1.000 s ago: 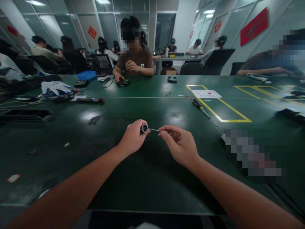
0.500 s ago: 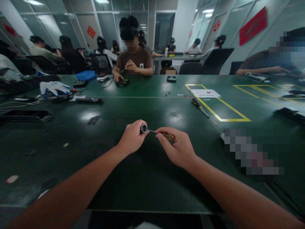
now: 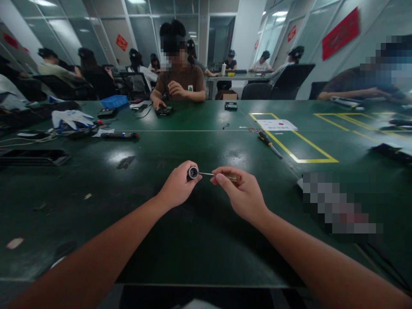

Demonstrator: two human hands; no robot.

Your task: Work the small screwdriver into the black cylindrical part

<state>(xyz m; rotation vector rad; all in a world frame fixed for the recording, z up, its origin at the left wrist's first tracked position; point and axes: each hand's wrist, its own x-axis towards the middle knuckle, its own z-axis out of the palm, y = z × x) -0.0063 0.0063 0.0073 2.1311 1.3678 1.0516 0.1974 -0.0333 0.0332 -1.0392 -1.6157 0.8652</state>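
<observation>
My left hand (image 3: 179,183) is closed around a dark cylindrical part (image 3: 193,173), its round open end with a silvery rim turned toward me. From the right, the thin shaft of a small screwdriver (image 3: 232,177) reaches the side of this part. My right hand (image 3: 243,189) grips the screwdriver by its amber handle, thumb and fingers pinched on it. Whether the tip sits in a screw is too small to tell. Both hands are just above the green table (image 3: 193,249).
A larger yellow-and-black screwdriver (image 3: 269,144) lies right of centre, by a white paper (image 3: 277,125) and yellow tape lines. At left are a black pen-like tool (image 3: 119,135), white gloves (image 3: 71,119) and a black tray (image 3: 34,157). A co-worker (image 3: 182,81) sits opposite.
My right fingers have shifted back along the screwdriver, so more of its shaft and handle shows, and the shaft lies more level. My left hand stays nearly in place with the part.
</observation>
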